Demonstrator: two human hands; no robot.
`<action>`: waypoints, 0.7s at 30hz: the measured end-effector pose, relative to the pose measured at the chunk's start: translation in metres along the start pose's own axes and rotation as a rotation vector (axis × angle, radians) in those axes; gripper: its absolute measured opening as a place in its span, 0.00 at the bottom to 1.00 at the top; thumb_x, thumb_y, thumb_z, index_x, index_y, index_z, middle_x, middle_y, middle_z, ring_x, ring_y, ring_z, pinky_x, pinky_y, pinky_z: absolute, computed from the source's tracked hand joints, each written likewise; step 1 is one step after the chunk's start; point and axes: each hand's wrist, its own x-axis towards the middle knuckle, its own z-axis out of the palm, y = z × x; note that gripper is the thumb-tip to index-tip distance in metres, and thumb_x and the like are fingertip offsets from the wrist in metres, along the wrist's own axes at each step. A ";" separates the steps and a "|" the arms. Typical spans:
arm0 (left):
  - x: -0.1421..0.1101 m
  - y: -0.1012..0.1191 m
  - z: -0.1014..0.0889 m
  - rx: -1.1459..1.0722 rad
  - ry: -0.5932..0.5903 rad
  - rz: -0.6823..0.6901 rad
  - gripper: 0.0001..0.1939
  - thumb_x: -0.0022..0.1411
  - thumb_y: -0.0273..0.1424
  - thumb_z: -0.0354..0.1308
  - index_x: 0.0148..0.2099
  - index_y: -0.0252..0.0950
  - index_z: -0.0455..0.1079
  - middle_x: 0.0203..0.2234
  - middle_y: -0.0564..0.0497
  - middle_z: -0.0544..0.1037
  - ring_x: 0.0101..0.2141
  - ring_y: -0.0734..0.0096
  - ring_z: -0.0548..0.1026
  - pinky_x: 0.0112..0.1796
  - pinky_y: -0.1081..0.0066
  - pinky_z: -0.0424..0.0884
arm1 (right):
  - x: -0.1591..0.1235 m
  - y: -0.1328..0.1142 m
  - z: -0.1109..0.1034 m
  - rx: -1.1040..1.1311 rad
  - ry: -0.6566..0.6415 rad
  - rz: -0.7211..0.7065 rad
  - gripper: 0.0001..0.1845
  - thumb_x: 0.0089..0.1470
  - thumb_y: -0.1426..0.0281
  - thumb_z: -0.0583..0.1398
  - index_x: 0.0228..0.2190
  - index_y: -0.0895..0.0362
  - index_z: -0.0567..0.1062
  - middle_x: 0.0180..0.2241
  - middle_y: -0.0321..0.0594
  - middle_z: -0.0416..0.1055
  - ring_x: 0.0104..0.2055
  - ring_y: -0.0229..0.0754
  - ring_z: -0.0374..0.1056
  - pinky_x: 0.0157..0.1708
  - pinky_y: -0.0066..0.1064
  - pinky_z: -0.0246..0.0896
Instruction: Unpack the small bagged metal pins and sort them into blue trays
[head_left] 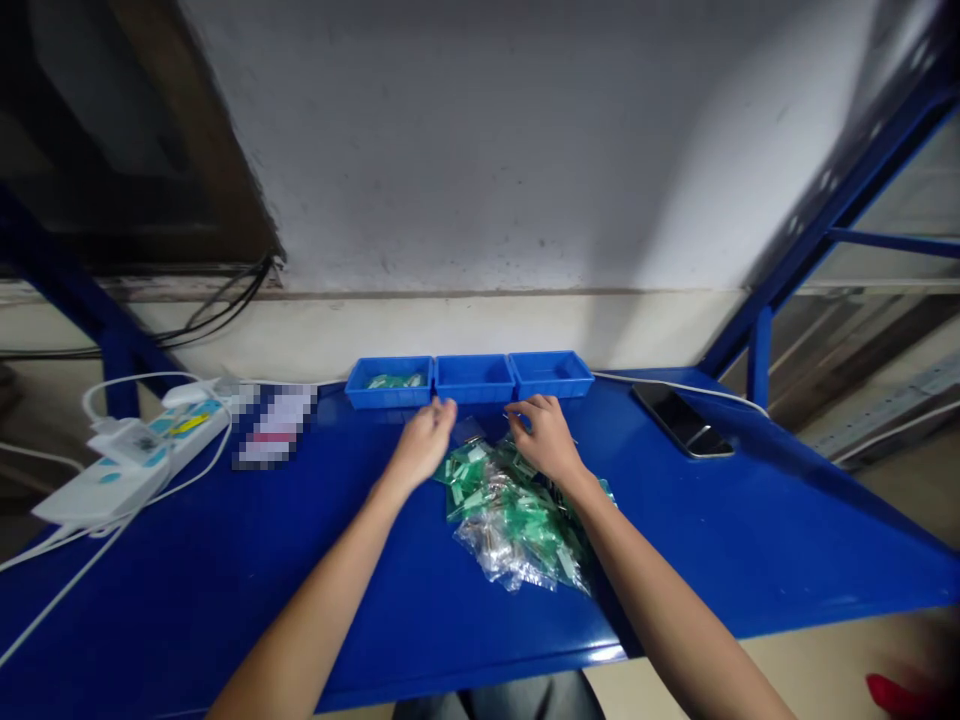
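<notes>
"Starting with the left hand: how does it stand?"

"Fingers curled in, thumb and fingertips bunched, narrow. Just in front of the bins, at the upper left of the pile. Blurred at the tips; cannot tell whether it grips anything."

"And the right hand?"

"Fingers bent, index and thumb close together, pointing left. Over the far edge of the pile. Again, cannot tell if something small is pinched there."

"Where's the pile?"

"Heap of clear bags with green pieces, on the blue table, between the forearms. More green and white pieces lie inside the left bin, which stands in a row with the middle bin and the right bin near the wall."

"Any writing?"

"Yellow label on the white power strip, far left; too blurred to read. Pale markings among the bags, too small to make out. Dark phone lies at the right."
</notes>
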 end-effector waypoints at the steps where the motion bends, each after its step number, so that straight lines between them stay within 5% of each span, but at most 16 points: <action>1: -0.008 -0.004 0.007 0.162 -0.032 0.068 0.24 0.59 0.47 0.51 0.44 0.33 0.72 0.43 0.38 0.75 0.45 0.54 0.71 0.48 0.57 0.65 | 0.000 0.001 0.001 -0.004 -0.018 -0.004 0.13 0.54 0.72 0.54 0.36 0.57 0.77 0.32 0.45 0.70 0.40 0.48 0.60 0.44 0.39 0.56; 4: -0.022 -0.009 0.020 0.496 -0.066 0.173 0.19 0.59 0.39 0.53 0.48 0.35 0.71 0.47 0.40 0.73 0.49 0.52 0.67 0.49 0.55 0.62 | -0.002 -0.003 0.004 0.005 -0.064 -0.030 0.12 0.55 0.70 0.54 0.37 0.57 0.77 0.33 0.45 0.71 0.39 0.47 0.61 0.44 0.39 0.54; 10: -0.017 -0.014 0.020 0.663 -0.085 0.046 0.14 0.56 0.36 0.55 0.44 0.38 0.71 0.47 0.42 0.73 0.48 0.48 0.66 0.44 0.51 0.62 | -0.006 -0.015 0.010 0.000 -0.132 -0.061 0.12 0.55 0.68 0.55 0.37 0.57 0.77 0.33 0.44 0.71 0.39 0.45 0.61 0.44 0.36 0.54; 15: -0.020 -0.015 0.020 0.526 -0.011 0.164 0.06 0.55 0.24 0.54 0.36 0.38 0.68 0.31 0.49 0.75 0.36 0.62 0.71 0.38 0.64 0.66 | -0.007 -0.020 0.011 0.027 -0.128 -0.046 0.12 0.55 0.67 0.55 0.36 0.58 0.76 0.32 0.44 0.71 0.38 0.44 0.62 0.43 0.35 0.54; 21: -0.027 0.005 0.018 0.303 0.062 0.416 0.07 0.57 0.22 0.50 0.35 0.37 0.66 0.34 0.50 0.70 0.38 0.69 0.70 0.42 0.69 0.66 | -0.005 -0.036 0.005 0.457 -0.183 0.257 0.25 0.57 0.54 0.48 0.22 0.57 0.73 0.20 0.37 0.68 0.23 0.38 0.62 0.27 0.29 0.54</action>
